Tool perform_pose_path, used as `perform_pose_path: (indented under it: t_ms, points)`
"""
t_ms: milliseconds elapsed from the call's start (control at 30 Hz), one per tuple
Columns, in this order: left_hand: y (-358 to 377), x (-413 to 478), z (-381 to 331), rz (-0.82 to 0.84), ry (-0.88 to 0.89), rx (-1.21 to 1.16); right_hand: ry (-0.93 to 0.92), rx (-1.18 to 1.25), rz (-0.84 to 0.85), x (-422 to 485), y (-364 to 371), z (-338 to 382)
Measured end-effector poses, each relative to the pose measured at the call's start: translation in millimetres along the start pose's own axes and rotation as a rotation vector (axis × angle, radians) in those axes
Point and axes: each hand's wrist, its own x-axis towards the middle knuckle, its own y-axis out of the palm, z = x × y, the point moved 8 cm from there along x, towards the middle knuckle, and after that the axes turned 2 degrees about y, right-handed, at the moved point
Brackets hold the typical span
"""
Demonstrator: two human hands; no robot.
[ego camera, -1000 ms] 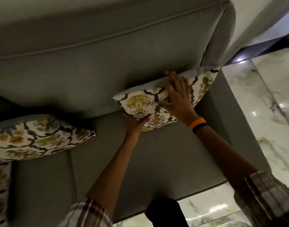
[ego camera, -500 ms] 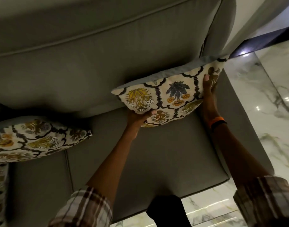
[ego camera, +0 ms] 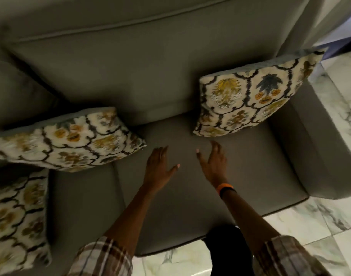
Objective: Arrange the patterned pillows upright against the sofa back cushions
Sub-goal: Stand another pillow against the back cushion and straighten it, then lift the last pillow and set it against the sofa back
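A patterned pillow with yellow and blue flower motifs stands upright against the grey back cushion in the sofa's right corner. A second patterned pillow leans against the back cushion at the left. A third patterned pillow lies on the seat at the far left, partly cut off by the frame. My left hand and my right hand hover over the seat cushion between the pillows, fingers spread, holding nothing. An orange and black band circles my right wrist.
The sofa's right armrest borders the seat. Beyond it and in front of the sofa lies a glossy marble tile floor. A pale curtain hangs at the top right.
Both hands have let go of the right pillow and drawn back over the seat. The pillow now stands on its own in the corner. The view has pulled back and shows more sofa.
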Motion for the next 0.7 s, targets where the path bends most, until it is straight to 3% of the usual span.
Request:
perform_pose_path:
  t_ms: [133,333,433,567,700]
  points:
    - [-50,-93,133,0.029,-0.09,0.135,-0.171,-0.22,0.1,-94,114,83]
    - [-166,-214,357,-0.139,-0.286,0.093,-0.222,-0.25,0.274,-212,289,194]
    - [-216,-255,479,-0.221,-0.362,0.075,-0.186,-0.155,0.411,-253,387,238]
    - [-258,-284,607,-0.31,-0.493,0.019,0.037,0.157,0.563,-284,491,275]
    - [-273,-294,705,-0.473,-0.818,-0.447,0.199,0.383,0.624,-301,561,302]
